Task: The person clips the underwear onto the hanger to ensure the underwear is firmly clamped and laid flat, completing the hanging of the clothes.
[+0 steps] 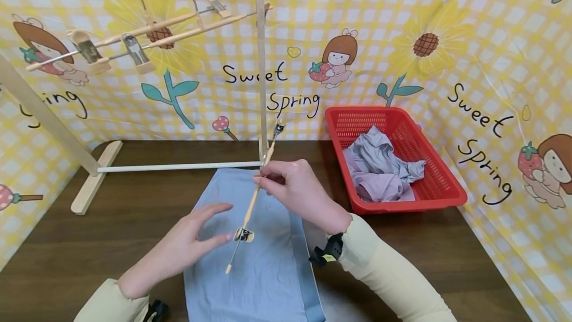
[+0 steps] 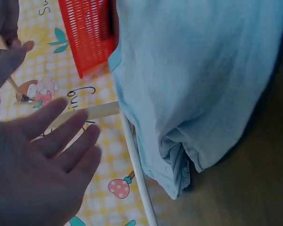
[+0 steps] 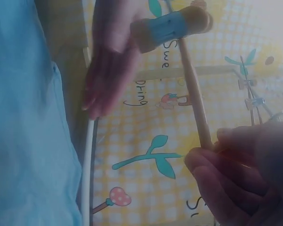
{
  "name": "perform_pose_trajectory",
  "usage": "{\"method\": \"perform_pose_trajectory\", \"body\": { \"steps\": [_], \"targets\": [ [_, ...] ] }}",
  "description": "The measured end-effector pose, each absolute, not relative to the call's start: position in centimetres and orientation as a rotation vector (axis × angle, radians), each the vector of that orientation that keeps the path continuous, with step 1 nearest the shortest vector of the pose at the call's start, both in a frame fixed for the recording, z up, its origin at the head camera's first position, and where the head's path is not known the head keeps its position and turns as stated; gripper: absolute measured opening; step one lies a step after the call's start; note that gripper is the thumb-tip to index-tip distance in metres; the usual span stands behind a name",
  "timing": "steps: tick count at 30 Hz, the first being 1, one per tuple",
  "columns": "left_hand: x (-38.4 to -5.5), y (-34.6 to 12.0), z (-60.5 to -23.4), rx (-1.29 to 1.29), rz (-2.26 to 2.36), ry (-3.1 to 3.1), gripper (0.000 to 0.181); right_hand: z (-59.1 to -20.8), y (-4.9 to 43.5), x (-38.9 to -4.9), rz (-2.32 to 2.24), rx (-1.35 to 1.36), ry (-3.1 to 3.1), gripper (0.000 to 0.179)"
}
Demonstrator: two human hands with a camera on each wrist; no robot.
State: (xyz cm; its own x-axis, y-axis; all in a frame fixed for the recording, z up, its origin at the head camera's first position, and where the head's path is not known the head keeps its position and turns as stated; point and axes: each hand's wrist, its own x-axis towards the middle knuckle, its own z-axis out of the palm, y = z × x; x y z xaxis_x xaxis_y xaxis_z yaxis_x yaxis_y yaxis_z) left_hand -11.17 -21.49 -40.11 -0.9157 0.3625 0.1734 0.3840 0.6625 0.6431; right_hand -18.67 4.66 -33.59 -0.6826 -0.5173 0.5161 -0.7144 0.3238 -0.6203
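My right hand [image 1: 297, 188] pinches a wooden clip hanger [image 1: 251, 205] near its middle, thumb and fingertips together. The hanger slants over a light blue garment [image 1: 250, 282] lying long on the table. Its near clip [image 1: 244, 234] shows a metal spring, and the other clip [image 1: 279, 127] is at the far end. My left hand [image 1: 192, 235] is spread, its thumb tip right by the near clip. In the left wrist view the left hand [image 2: 47, 155] has its fingers extended, with the garment [image 2: 188, 84] beside it. The right wrist view shows the wooden clip [image 3: 172, 28] up close.
A wooden rack with a white lower bar [image 1: 178, 167] stands at the back left, its upright [image 1: 261, 63] just behind the right hand. Two clip hangers [image 1: 178, 34] hang from it. At the right, a red basket [image 1: 402, 206] holds crumpled grey and lilac cloth [image 1: 380, 158].
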Motion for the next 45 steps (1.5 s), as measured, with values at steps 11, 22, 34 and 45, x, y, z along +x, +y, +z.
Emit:
{"method": "perform_pose_trajectory", "body": {
  "steps": [11,22,34,45],
  "targets": [
    [-10.8,-21.5,-42.0,-0.848,-0.928,-3.018,0.1,-35.8,7.9,-18.2,1.51,0.993,-2.476,0.005],
    [-10.5,-20.9,-42.7,-0.869,-0.944,-3.164,0.116,-38.3,10.3,-17.5,1.574,0.88,-2.653,0.004],
    [-10.3,-20.7,-42.5,-0.848,-0.897,-3.189,0.116,-40.1,12.1,-16.4,1.572,0.887,-2.736,0.008],
    [-10.1,-20.7,-42.3,-0.823,-0.876,-3.216,0.115,-41.4,12.3,-16.8,1.627,0.728,-2.849,0.009]
  ]
}}
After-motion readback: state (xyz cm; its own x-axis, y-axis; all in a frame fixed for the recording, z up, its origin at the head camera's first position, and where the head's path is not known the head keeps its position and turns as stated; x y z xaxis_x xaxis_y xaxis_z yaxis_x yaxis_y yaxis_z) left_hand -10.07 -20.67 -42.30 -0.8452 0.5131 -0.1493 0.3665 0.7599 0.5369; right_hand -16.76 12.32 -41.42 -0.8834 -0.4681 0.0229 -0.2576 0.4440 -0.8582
